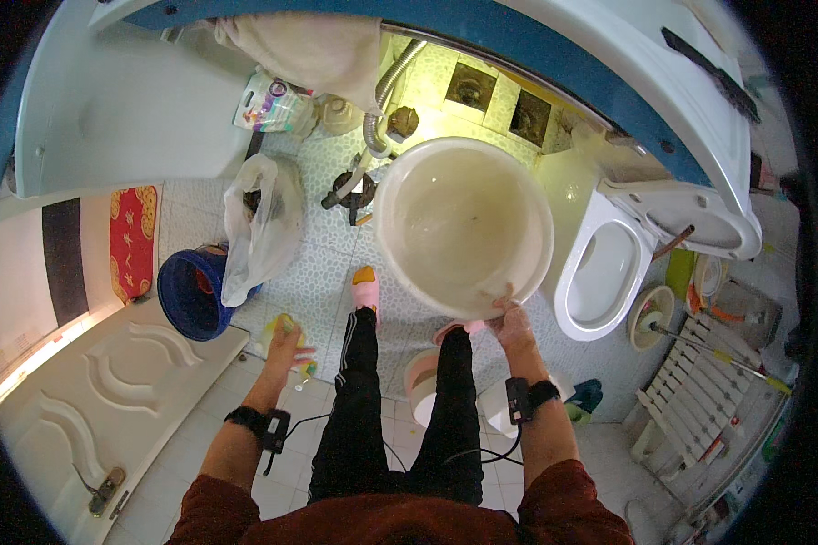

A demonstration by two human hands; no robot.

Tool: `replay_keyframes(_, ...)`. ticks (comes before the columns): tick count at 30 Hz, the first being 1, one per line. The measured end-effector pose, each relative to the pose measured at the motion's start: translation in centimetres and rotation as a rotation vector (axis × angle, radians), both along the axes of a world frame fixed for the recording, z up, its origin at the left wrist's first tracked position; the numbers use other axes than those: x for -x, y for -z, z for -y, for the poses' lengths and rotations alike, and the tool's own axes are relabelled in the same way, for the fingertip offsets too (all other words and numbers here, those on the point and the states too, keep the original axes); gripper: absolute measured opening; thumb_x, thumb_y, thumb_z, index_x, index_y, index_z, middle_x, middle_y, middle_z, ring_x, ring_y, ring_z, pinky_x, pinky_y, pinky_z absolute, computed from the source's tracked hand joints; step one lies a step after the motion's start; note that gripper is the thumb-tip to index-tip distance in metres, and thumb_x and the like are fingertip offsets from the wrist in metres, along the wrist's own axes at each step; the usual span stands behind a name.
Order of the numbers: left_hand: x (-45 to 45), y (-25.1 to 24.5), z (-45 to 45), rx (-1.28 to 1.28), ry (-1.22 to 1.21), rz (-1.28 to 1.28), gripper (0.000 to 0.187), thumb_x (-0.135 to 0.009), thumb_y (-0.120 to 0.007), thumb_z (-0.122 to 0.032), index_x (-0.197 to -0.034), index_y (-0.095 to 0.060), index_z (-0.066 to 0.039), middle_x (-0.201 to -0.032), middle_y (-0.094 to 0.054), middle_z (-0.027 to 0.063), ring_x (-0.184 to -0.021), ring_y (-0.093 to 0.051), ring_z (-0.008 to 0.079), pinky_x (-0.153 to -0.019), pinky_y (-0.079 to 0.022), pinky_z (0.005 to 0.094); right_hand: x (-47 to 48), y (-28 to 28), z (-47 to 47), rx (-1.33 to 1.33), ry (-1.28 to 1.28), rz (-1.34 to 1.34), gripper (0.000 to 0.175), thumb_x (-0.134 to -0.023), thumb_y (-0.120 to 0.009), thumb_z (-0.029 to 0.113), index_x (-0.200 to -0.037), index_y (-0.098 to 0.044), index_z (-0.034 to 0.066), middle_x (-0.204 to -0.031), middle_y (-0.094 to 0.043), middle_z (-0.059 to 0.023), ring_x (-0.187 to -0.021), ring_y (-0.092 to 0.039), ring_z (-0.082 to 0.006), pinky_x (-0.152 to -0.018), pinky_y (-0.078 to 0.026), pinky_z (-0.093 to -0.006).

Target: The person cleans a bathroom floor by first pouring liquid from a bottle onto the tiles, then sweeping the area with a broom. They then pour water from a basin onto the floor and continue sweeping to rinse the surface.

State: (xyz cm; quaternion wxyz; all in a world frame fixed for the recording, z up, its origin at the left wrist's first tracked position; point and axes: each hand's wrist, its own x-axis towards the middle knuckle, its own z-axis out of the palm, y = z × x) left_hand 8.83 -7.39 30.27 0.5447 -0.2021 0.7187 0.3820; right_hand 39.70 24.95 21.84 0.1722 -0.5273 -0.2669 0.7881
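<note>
A large white round basin stands before me on the patterned tile floor, with what looks like cloudy liquid inside. My right hand grips its near right rim, fingers over the inner side. Off to the left, my left hand holds a yellow-green object, perhaps a soft bottle; part of it shows beyond the fingers and part below them. The palm hides its middle, so its exact kind is unclear. Each wrist wears a strapped black device with a cable.
A toilet with its lid up flanks the basin on the right. To the left are a blue bucket, a white plastic bag and a panelled door. A grey drain hose runs beyond the basin. Behind my feet sits a pink-and-white bin.
</note>
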Motion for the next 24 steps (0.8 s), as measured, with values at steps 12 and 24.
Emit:
replay_keyframes(12,-2.6,-2.0,12.4,0.269,-0.16,0.026,0.09,-0.084,-0.059,-0.036,-0.141,0.008,-0.019,-0.128,-0.039,0.014,-0.087,-0.062,0.0307,-0.066,-0.054,0.0404,7.0,5.1,-16.9,-1.203,-0.942,0.76,0.03,-0.079,-0.065,0.018,-0.096,-0.055,-0.0036,-0.088,-0.06,-0.0174,-0.083,-0.061,-0.0299,-0.068,-0.051,-0.0366)
replay_keyframes(24,-3.3,-0.1,10.3,0.165,-0.13,0.022,0.083,-0.087,-0.057,-0.028,-0.142,0.004,-0.02,-0.123,-0.047,0.0123,-0.081,-0.064,0.025,-0.062,-0.052,0.0376,1.8,3.5,-11.4,0.024,0.348,0.146,0.034,-0.076,-0.067,0.014,-0.103,-0.055,-0.0017,-0.094,-0.059,-0.0116,-0.085,-0.06,-0.0229,-0.063,-0.054,-0.0316)
